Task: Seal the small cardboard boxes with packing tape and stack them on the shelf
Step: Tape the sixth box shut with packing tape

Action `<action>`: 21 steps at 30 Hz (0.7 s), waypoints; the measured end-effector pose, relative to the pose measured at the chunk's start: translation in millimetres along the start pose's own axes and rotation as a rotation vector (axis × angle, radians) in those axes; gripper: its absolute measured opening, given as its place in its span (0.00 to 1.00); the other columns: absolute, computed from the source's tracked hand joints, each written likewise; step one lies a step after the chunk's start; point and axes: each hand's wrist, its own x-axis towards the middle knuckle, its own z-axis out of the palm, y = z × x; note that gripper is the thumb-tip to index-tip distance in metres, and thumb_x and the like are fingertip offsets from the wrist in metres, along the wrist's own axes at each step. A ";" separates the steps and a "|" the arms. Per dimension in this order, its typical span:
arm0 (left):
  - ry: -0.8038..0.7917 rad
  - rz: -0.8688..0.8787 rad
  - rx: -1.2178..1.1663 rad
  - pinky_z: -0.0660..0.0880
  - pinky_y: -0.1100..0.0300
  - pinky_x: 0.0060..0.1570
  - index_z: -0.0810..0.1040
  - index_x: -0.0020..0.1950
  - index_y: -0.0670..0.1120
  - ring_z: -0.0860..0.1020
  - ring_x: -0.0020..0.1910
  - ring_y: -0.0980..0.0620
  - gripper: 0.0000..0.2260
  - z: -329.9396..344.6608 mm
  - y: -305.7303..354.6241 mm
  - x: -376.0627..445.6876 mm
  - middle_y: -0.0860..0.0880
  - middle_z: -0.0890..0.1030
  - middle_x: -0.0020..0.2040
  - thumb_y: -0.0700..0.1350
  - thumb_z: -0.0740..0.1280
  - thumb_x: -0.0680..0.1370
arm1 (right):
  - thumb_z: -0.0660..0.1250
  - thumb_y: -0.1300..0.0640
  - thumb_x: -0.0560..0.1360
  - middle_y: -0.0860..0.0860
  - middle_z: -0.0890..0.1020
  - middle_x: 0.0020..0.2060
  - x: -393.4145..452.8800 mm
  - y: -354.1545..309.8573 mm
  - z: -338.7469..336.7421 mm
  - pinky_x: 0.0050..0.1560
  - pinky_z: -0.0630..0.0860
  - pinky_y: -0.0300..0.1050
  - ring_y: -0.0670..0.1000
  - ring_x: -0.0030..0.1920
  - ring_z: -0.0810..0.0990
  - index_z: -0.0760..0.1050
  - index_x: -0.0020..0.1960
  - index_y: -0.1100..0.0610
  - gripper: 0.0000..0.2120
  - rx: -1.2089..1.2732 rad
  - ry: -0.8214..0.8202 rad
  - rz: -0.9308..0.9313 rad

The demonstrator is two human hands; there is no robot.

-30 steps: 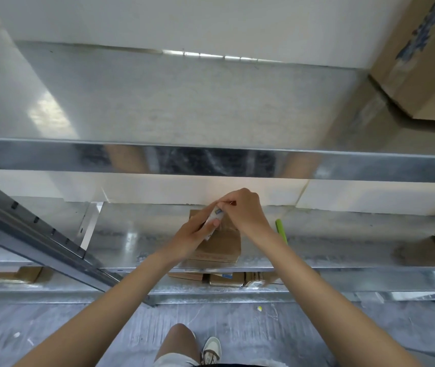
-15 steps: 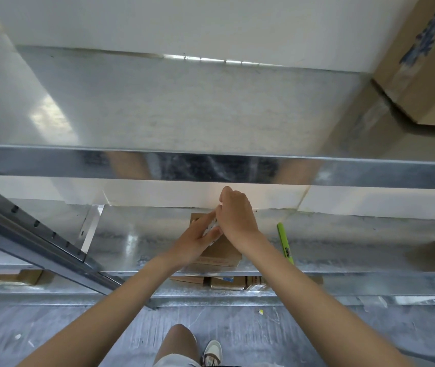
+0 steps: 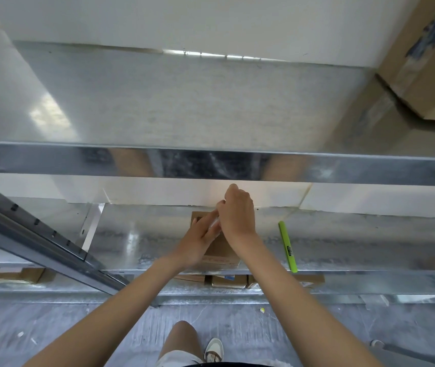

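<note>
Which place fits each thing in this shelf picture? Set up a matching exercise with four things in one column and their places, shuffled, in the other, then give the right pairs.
Things:
1. small cardboard box
2. green cutter
3. large cardboard box
4. white shoe

Places:
A. on the floor at the bottom of the view
B. on the top shelf, far right
C. on the middle shelf, under both hands
D. on the middle shelf, right of the hands, untouched

Pairs: 1-C, 2-D, 3-B, 4-A
</note>
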 end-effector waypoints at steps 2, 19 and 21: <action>0.008 -0.004 0.004 0.52 0.45 0.74 0.53 0.68 0.68 0.61 0.72 0.55 0.15 0.8 -2.6 0.2 0.58 0.66 0.72 0.55 0.49 0.82 | 0.58 0.60 0.80 0.57 0.79 0.45 -2.3 0.9 3.4 0.42 0.71 0.36 0.47 0.40 0.73 0.73 0.52 0.63 0.07 0.053 -0.005 0.023; -0.052 0.003 0.027 0.41 0.55 0.72 0.52 0.75 0.64 0.60 0.74 0.57 0.21 -1.1 -11.3 6.6 0.63 0.62 0.72 0.59 0.47 0.81 | 0.60 0.62 0.79 0.55 0.77 0.40 0.3 4.4 11.0 0.37 0.69 0.34 0.48 0.38 0.74 0.71 0.46 0.61 0.05 0.097 0.102 0.042; -0.042 -0.013 0.009 0.44 0.54 0.74 0.54 0.72 0.66 0.63 0.72 0.57 0.18 -1.9 -9.2 4.2 0.63 0.66 0.69 0.57 0.48 0.82 | 0.60 0.62 0.79 0.53 0.76 0.38 -1.2 3.5 16.4 0.34 0.65 0.29 0.44 0.34 0.71 0.71 0.44 0.60 0.06 0.167 0.084 0.065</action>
